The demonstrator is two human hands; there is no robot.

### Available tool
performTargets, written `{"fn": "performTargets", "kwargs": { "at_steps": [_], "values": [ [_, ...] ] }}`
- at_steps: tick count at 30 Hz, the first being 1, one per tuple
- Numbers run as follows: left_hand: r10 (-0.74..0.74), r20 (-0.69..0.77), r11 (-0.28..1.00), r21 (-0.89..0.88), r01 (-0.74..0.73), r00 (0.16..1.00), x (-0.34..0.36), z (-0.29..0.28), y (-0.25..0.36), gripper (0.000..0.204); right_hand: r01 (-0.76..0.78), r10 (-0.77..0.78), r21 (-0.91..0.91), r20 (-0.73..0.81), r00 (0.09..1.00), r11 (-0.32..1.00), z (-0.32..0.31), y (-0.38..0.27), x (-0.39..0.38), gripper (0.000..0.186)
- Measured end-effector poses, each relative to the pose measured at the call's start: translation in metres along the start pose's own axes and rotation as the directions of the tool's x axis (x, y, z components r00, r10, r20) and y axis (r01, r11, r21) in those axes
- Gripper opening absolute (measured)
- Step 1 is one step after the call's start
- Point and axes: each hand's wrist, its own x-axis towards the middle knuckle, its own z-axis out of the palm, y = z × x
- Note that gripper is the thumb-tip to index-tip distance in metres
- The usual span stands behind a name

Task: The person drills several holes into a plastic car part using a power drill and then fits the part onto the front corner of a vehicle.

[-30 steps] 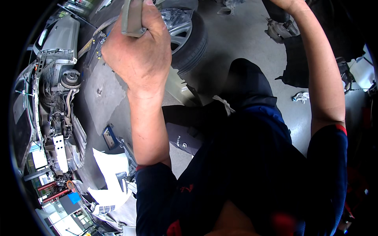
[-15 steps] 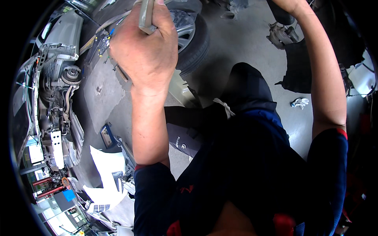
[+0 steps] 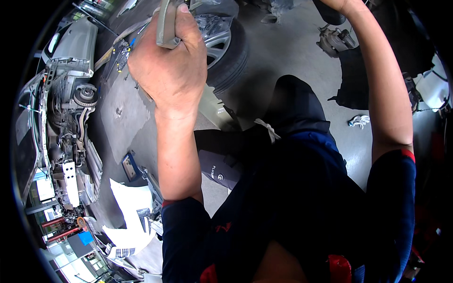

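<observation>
My left hand (image 3: pixel 170 70) is closed round a grey-green metal piece (image 3: pixel 168 35) with a bent end, which reaches past the top edge; my thumb lies along it. Beneath and beyond that hand are a tyre with a silver alloy wheel (image 3: pixel 236 59) and crumpled clear plastic (image 3: pixel 214 26). My right hand (image 3: pixel 342 6), at the top right, touches a black object (image 3: pixel 328 13); its fingers are mostly cut off by the frame. Near that object is a grubby metal car part (image 3: pixel 335 40).
A stripped car (image 3: pixel 71 108) stands at left. White panels (image 3: pixel 127 198), a blue-framed tray (image 3: pixel 131 167) and small tools (image 3: pixel 123 53) lie on the grey floor (image 3: pixel 297 52). Dark trim (image 3: pixel 354 80), a white-and-blue glove (image 3: pixel 358 120) and a white container (image 3: pixel 432 85) are at right.
My left hand and the grey-green piece shifted right and down, then slightly back up and left, ending right of where they started. My right hand has moved only a little.
</observation>
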Motion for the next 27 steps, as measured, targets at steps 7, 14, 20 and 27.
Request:
{"fn": "performTargets", "kwargs": {
  "at_steps": [7, 14, 20, 27],
  "values": [
    [0.041, -0.023, 0.999, -0.005, -0.041, 0.999, 0.003, 0.004, 0.002, 0.023, 0.048, -0.05, -0.044, -0.044, 0.998, 0.998, -0.004, 0.006, 0.005, 0.043],
    [-0.074, -0.051, 0.987, -0.145, 0.066, 0.996, 0.001, 0.009, 0.004, 0.022, 0.068, -0.069, -0.064, -0.006, 0.998, 0.996, -0.009, 0.004, 0.012, 0.045],
    [-0.115, -0.015, 0.988, -0.108, 0.113, 0.993, 0.002, 0.005, 0.009, 0.024, 0.057, -0.06, -0.077, -0.046, 0.997, 0.995, -0.005, -0.001, 0.009, 0.043],
    [-0.079, -0.02, 0.986, -0.148, 0.076, 0.997, 0.003, 0.004, 0.006, 0.024, 0.085, -0.087, -0.05, -0.031, 0.996, 0.995, -0.007, -0.001, 0.01, 0.041]
  ]
}}
